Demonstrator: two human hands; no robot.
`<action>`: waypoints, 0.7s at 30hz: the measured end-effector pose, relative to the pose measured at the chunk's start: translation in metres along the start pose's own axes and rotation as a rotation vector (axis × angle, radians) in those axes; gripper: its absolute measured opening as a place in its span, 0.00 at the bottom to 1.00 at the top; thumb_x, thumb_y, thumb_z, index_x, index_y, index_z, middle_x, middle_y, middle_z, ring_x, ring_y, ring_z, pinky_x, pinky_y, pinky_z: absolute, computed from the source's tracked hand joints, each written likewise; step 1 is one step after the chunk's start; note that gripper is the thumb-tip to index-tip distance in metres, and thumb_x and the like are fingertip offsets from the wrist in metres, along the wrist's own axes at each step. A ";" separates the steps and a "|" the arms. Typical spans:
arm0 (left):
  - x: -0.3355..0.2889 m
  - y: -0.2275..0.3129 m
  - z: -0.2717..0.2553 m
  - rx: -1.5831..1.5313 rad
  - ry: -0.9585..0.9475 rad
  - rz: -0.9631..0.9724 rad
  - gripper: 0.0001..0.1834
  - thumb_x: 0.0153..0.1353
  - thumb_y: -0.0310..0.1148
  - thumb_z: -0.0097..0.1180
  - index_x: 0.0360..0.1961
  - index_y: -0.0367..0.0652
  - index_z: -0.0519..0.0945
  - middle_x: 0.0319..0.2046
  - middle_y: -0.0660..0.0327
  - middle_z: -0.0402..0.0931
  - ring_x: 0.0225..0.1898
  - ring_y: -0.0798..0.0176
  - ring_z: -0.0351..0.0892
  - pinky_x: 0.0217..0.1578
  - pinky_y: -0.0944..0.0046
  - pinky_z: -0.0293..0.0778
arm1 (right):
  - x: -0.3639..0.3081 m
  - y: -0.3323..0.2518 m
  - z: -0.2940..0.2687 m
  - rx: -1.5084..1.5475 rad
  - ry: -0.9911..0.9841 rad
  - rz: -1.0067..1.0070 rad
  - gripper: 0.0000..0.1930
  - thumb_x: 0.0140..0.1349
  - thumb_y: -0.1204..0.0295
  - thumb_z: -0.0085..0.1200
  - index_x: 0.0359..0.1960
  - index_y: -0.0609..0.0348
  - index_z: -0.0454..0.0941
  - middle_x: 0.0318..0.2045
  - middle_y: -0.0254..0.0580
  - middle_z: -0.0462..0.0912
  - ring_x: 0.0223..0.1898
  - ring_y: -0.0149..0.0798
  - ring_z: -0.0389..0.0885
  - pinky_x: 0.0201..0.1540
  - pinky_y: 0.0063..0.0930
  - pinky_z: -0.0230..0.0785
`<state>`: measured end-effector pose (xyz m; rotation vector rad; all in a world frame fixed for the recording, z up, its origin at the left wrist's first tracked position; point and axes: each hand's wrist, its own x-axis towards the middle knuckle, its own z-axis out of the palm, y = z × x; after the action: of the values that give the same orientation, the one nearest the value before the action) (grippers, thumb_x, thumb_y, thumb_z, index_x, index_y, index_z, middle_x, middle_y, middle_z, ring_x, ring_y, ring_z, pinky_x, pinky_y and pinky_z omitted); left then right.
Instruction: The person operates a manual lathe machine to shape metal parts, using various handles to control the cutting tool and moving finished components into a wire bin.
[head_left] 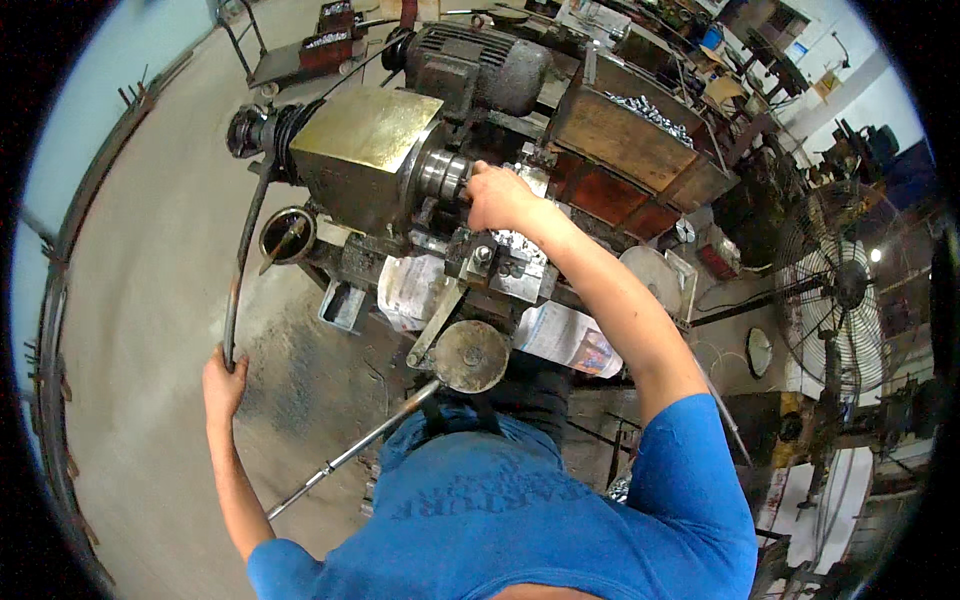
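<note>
A small metal lathe with a brass-coloured headstock cover (370,125) stands in front of me. Off to the left, my left hand (224,382) is wrapped round the lower end of a long dark lever (243,275) that runs up to the spindle's far left end. My right hand (498,198) reaches across to the shiny round chuck (440,175), its fingers closed at the chuck's face. Whatever is between those fingers is hidden. Just below that hand sits the tool post (481,258), on a slide strewn with metal chips.
Behind the lathe are an electric motor (478,68) and a wooden bin (625,135) holding small metal parts. A round metal disc (472,356) and a slanting steel rod (355,446) are close to my body. A caged fan (848,285) stands at the right.
</note>
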<state>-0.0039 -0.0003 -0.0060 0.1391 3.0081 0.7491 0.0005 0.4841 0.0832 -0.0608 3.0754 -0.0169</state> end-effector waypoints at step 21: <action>0.115 -0.117 -0.064 0.729 0.274 0.178 0.07 0.46 0.28 0.53 0.30 0.40 0.73 0.21 0.51 0.75 0.24 0.49 0.77 0.26 0.53 0.72 | 0.025 -0.018 0.000 0.238 0.215 0.090 0.11 0.32 0.69 0.51 0.18 0.66 0.73 0.56 0.66 0.61 0.47 0.65 0.71 0.50 0.42 0.67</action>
<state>-0.1313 -0.1218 -0.0058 0.3475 3.3987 -0.3956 -0.0235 0.4655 0.0823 0.0983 3.2584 -0.4099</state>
